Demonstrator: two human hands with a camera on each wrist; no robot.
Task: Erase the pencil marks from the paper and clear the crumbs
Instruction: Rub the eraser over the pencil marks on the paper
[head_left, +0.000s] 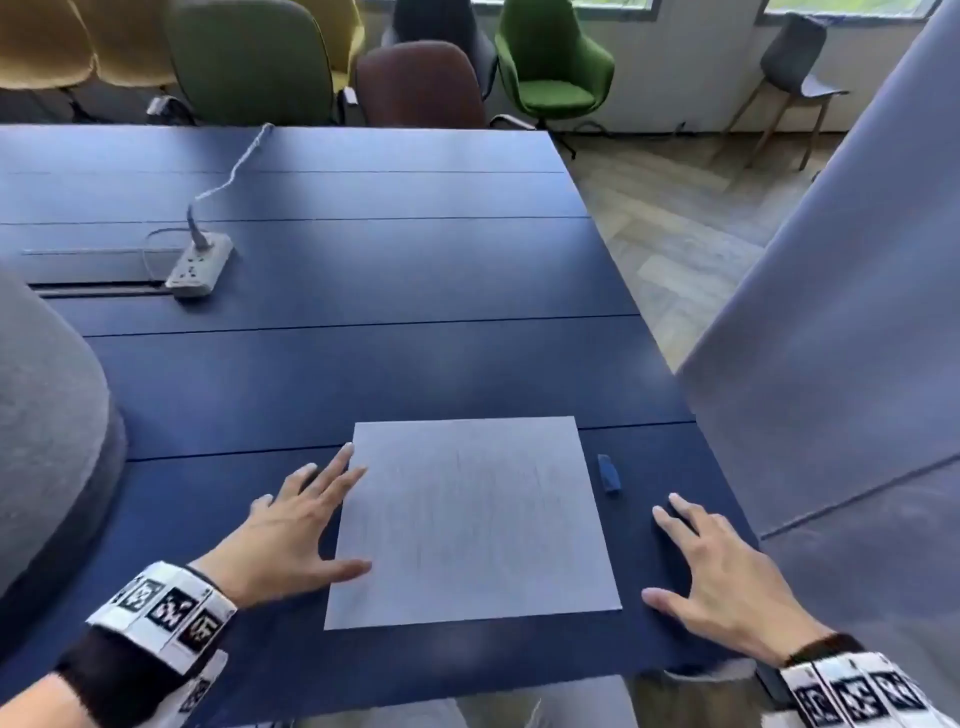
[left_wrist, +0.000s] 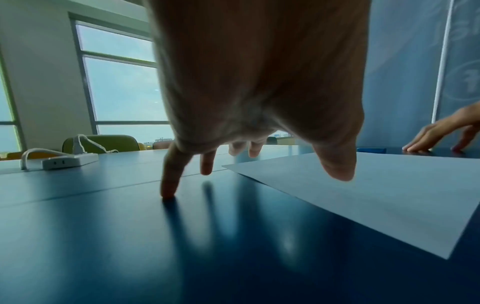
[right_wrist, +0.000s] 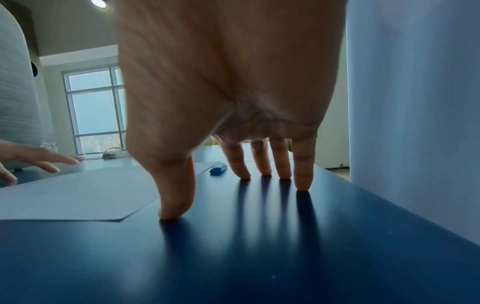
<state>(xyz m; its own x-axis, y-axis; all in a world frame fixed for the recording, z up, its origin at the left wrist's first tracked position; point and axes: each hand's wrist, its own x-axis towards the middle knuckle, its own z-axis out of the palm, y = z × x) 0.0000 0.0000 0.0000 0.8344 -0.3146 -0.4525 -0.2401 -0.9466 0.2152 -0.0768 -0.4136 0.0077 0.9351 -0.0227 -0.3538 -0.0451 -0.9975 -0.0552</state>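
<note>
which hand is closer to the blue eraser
Right. The right hand rests spread on the table just in front of the blue eraser, with the fingertips short of it. The left hand lies across the paper, at its far edge.

Matt paper (head_left: 472, 519) on glossy blue table (head_left: 363, 364)

In the head view, the left hand (head_left: 291, 535) lies at lower left of the frame, palm down, fingers spread and straight, pointing up and right. The right hand (head_left: 727, 577) lies at lower right, palm down, its 5 fingertips (right_wrist: 302, 185) set down, holding nothing. Both wrists wear patterned bands.
</note>
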